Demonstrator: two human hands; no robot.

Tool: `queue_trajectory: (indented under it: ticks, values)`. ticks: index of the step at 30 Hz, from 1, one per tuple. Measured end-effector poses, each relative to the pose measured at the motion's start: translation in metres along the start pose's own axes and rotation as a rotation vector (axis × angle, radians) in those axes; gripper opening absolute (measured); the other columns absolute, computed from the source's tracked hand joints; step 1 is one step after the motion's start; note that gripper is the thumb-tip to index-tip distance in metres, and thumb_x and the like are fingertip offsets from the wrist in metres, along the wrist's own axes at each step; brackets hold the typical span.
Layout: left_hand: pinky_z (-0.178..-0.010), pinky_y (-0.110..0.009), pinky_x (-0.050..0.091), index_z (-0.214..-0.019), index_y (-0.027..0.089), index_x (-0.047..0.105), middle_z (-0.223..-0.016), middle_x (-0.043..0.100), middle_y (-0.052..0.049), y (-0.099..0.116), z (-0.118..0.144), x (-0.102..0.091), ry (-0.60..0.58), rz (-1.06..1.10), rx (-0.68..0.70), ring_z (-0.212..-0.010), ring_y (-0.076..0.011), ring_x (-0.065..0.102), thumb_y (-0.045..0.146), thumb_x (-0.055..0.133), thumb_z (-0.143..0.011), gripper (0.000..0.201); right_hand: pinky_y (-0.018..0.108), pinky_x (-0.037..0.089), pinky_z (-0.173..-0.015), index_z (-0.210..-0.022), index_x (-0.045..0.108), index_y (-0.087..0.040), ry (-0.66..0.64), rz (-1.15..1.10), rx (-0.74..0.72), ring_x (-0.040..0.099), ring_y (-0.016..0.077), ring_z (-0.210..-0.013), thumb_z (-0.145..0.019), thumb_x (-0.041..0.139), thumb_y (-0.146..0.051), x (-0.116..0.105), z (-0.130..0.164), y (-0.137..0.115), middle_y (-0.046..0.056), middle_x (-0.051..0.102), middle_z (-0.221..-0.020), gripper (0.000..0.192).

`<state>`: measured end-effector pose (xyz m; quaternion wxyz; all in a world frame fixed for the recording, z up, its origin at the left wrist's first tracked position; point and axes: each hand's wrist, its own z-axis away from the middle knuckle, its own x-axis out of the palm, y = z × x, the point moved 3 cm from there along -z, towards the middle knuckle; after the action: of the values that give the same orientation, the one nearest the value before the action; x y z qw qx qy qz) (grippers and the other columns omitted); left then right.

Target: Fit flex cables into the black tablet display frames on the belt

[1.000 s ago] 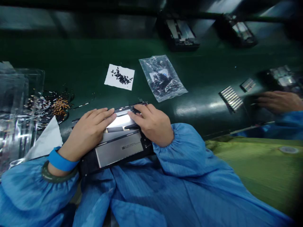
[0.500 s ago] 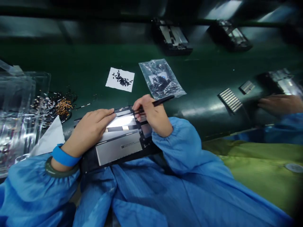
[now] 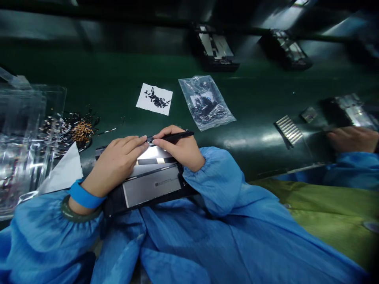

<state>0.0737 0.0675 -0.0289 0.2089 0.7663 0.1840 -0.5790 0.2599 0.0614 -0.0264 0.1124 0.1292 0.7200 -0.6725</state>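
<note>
An opened flat device (image 3: pixel 151 185) with grey metal plates lies at the near edge of the green belt (image 3: pixel 118 83). My left hand (image 3: pixel 114 167) rests flat on its left part, fingers stretched toward its far edge. My right hand (image 3: pixel 180 148) grips a thin black tool (image 3: pixel 174 136), held nearly level, its tip at the device's far edge right by my left fingertips. Both arms wear blue sleeves, and a blue band circles my left wrist.
A white paper with small black parts (image 3: pixel 154 99) and a clear bag of parts (image 3: pixel 206 101) lie beyond the device. Clear plastic trays (image 3: pixel 23 134) and loose orange and black bits (image 3: pixel 79 129) sit left. Two other devices (image 3: pixel 214 49) ride the belt. Another person's hand (image 3: pixel 352 139) works at right.
My right hand first lay on the device, then lifted holding the black tool, and now holds it lower and flatter with its tip at the far edge. My left hand stayed put.
</note>
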Motion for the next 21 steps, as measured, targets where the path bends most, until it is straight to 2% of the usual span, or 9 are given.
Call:
queue_trajectory:
  ticks: [4, 6, 8, 12, 14, 17, 19, 21]
  values:
    - [-0.089, -0.044, 0.050, -0.124, 0.014, 0.059, -0.131, 0.061, -0.014, 0.001, 0.000, -0.001, 0.007, 0.024, -0.006, -0.119, -0.0296, 0.058, 0.010, 0.038, -0.092, 0.039, 0.032, 0.056, -0.077, -0.076, 0.066, -0.020, 0.015, -0.165, 0.063, 0.068, 0.0146, -0.075, -0.076, 0.076, -0.034, 0.000, 0.001, 0.001, -0.001, 0.069, -0.076, 0.017]
    - [-0.091, -0.044, 0.049, -0.121, 0.015, 0.060, -0.131, 0.061, -0.013, 0.000, 0.000, -0.002, 0.011, 0.054, -0.023, -0.119, -0.0289, 0.057, 0.012, 0.038, -0.093, 0.036, 0.029, 0.057, -0.068, -0.079, 0.065, -0.019, 0.072, -0.257, 0.097, 0.068, 0.0133, -0.069, -0.075, 0.075, -0.039, -0.013, -0.002, 0.003, -0.001, 0.068, -0.074, 0.023]
    - [-0.095, -0.043, 0.048, -0.118, 0.015, 0.060, -0.131, 0.061, -0.013, -0.002, -0.001, -0.003, 0.003, 0.120, -0.061, -0.119, -0.0270, 0.057, 0.016, 0.037, -0.096, 0.032, 0.026, 0.058, -0.063, -0.082, 0.062, -0.020, 0.204, -0.260, 0.103, 0.068, 0.0117, -0.066, -0.075, 0.074, -0.042, -0.036, -0.009, 0.009, -0.001, 0.069, -0.075, 0.026]
    - [-0.097, -0.041, 0.049, -0.124, 0.009, 0.056, -0.122, 0.061, -0.016, -0.010, -0.009, -0.005, -0.024, 0.215, -0.234, -0.114, -0.0268, 0.058, 0.033, 0.037, -0.098, 0.039, 0.026, 0.057, -0.059, -0.080, 0.058, -0.020, 0.502, -0.077, 0.168, 0.067, 0.0125, -0.062, -0.078, 0.070, -0.037, -0.092, -0.029, 0.040, -0.002, 0.065, -0.069, 0.022]
    - [-0.093, -0.044, 0.050, -0.119, 0.008, 0.059, -0.109, 0.063, -0.016, -0.015, -0.016, -0.003, -0.073, 0.179, -0.302, -0.105, -0.0289, 0.060, 0.039, 0.036, -0.097, 0.044, 0.031, 0.058, -0.059, -0.076, 0.057, -0.019, 0.559, 0.080, 0.261, 0.066, 0.0159, -0.060, -0.078, 0.069, -0.033, -0.111, -0.038, 0.056, -0.002, 0.061, -0.062, 0.019]
    - [-0.087, -0.045, 0.051, -0.101, 0.012, 0.066, -0.094, 0.063, -0.013, -0.018, -0.024, 0.001, -0.158, 0.119, -0.327, -0.093, -0.0292, 0.060, 0.038, 0.033, -0.097, 0.042, 0.043, 0.058, -0.075, -0.073, 0.058, -0.018, 0.566, 0.382, 0.289, 0.068, 0.0226, -0.070, -0.078, 0.068, -0.035, -0.121, -0.042, 0.059, 0.003, 0.062, -0.063, 0.020]
    - [-0.084, -0.045, 0.051, -0.096, 0.014, 0.066, -0.091, 0.062, -0.013, -0.019, -0.027, -0.001, -0.150, 0.118, -0.336, -0.092, -0.0293, 0.060, 0.037, 0.034, -0.096, 0.039, 0.047, 0.053, -0.087, -0.074, 0.060, -0.018, 0.597, 0.529, 0.248, 0.068, 0.0261, -0.083, -0.080, 0.067, -0.040, -0.122, -0.038, 0.051, 0.007, 0.066, -0.073, 0.024]
    - [-0.082, -0.043, 0.050, -0.095, 0.016, 0.065, -0.091, 0.063, -0.012, -0.019, -0.028, -0.010, -0.100, 0.131, -0.375, -0.092, -0.0292, 0.060, 0.038, 0.036, -0.095, 0.036, 0.046, 0.051, -0.090, -0.078, 0.061, -0.019, 0.632, 0.565, 0.198, 0.067, 0.0261, -0.090, -0.084, 0.061, -0.048, -0.122, -0.032, 0.041, 0.009, 0.068, -0.081, 0.030]
